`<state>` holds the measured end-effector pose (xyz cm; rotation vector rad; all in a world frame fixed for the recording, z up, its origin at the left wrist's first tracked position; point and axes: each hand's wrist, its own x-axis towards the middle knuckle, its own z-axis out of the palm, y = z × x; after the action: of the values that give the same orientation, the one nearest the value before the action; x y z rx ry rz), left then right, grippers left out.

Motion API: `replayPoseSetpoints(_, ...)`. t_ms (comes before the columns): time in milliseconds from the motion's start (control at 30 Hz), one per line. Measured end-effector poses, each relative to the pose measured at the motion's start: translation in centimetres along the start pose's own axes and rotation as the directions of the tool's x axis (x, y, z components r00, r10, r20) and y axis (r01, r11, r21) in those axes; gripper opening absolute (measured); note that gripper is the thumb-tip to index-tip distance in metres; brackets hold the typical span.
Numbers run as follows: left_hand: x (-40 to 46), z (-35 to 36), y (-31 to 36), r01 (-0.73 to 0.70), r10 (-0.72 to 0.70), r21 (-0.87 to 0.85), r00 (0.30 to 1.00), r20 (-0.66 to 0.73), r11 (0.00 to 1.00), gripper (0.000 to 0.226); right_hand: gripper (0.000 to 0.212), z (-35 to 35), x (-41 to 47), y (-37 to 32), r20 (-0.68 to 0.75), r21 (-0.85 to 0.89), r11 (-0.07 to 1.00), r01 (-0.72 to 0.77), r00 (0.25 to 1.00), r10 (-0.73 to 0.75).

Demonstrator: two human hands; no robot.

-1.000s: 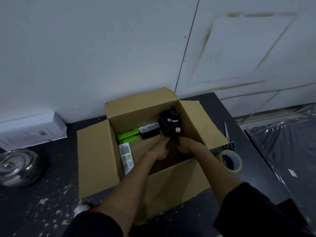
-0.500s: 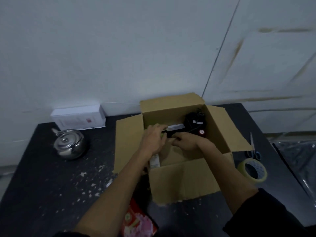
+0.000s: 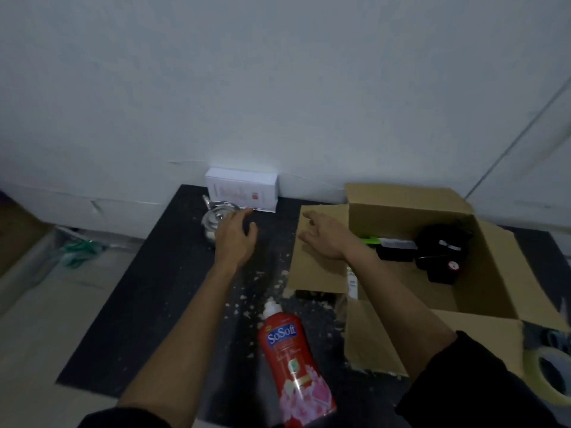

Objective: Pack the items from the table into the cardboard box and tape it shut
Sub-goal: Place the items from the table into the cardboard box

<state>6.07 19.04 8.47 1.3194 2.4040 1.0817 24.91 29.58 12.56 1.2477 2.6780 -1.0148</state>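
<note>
Both hands, left hand (image 3: 236,239) and right hand (image 3: 324,239), are reaching empty, grip apart, beside the cardboard box (image 3: 482,291) toward the slick, rigid steel kettle (image 3: 213,222), best gripped by its handle.

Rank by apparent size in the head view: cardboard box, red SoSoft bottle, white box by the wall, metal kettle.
1. cardboard box
2. red SoSoft bottle, though it lies nearest the camera, which inflates it
3. white box
4. metal kettle, partly hidden behind the left hand, so its rank against the white box is unsure

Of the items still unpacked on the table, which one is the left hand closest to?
The shiny metal kettle; the left hand is right beside it.
</note>
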Motion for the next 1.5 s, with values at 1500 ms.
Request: replayPoseSetpoints(1500,2.6,-1.5,-2.4,0.128,-0.096,-0.472,0.991,0.092,0.872,0.046,0.083,5.9,7.2,-7.7,-0.508,-0.022,0.999,0.049,0.860,-0.053)
